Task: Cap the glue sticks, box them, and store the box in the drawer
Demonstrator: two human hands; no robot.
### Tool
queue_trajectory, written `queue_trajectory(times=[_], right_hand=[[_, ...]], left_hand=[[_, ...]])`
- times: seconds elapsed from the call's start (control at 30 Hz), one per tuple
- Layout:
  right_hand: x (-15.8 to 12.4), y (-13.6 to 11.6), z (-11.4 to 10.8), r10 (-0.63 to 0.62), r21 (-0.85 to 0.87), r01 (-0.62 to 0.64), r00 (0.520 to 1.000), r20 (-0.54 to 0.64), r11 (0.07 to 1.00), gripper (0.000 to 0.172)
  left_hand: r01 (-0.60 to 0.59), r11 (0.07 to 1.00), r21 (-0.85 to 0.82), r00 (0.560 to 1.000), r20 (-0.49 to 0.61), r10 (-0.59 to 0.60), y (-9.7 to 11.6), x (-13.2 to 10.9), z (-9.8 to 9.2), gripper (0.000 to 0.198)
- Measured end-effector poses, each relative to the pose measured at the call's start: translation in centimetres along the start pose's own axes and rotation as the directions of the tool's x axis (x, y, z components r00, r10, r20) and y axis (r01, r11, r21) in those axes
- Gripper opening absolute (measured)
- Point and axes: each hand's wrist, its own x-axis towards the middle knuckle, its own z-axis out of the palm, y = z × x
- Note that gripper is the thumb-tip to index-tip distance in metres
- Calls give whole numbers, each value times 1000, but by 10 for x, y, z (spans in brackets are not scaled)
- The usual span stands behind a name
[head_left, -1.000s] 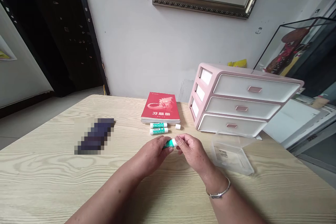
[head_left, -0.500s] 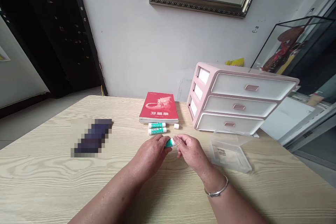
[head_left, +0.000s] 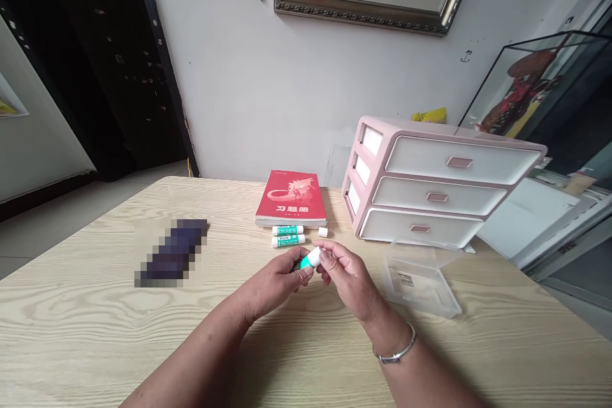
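A glue stick (head_left: pixel 310 260) with a green label and a white end sits between my two hands, tilted up to the right. My left hand (head_left: pixel 282 277) is closed around its green body. At the white end, my right hand (head_left: pixel 347 271) pinches with thumb and fingers; the very tip is partly covered. Just beyond the hands, two more glue sticks lie side by side, the nearer glue stick (head_left: pixel 288 241) and the farther glue stick (head_left: pixel 287 230). A loose white cap (head_left: pixel 323 233) rests to their right.
Behind the glue sticks lies a red book (head_left: pixel 292 196). A pink and white drawer unit (head_left: pixel 433 191) stands at the back right, with a clear plastic box (head_left: pixel 423 287), its lid raised, in front. A pixelated dark object (head_left: pixel 174 252) is on the wooden table (head_left: pixel 95 325) at left.
The glue stick has turned to a steeper tilt, showing more of its white end. My left hand has rolled so its thumb shows along the label. The view has shifted slightly.
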Motion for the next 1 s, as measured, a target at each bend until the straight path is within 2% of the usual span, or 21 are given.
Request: queue_trajectory(times=[0.1, 0.17, 0.3, 0.43, 0.53, 0.67, 0.73, 1.0], right_hand=[[-3, -3, -1, -73, -50, 76, 996, 53, 996, 41], [-2, -2, -3, -106, -113, 113, 992, 65, 987, 37], [1, 3, -5, -99, -191, 105, 994, 43, 976, 34], [0, 4, -1, -73, -125, 75, 997, 20, 989, 34], [-3, -1, 0, -111, -53, 111, 994, 13, 992, 39], [-3, -2, -3, -106, -61, 98, 986, -128, 993, 42], [-2, 2, -3, -79, -88, 64, 981, -179, 994, 42], [-2, 7, 5, -73, -175, 55, 992, -100, 983, 46]], left_hand=[[28, 993, -113, 999, 41, -23, 2, -1, -2, 25], [23, 994, -106, 999, 44, -18, 3, -1, -2, 27], [-49, 996, 77, 998, -30, 51, 5, -2, 0, 34], [-67, 979, 194, 990, -108, 89, 9, -3, 6, 40], [-23, 990, 136, 982, -181, 48, 10, -2, 9, 48], [76, 996, 46, 933, -356, -54, 6, 1, 7, 53], [95, 995, -3, 909, -407, -88, 6, 1, 5, 53], [-7, 993, -116, 873, -485, -50, 6, -4, 3, 45]])
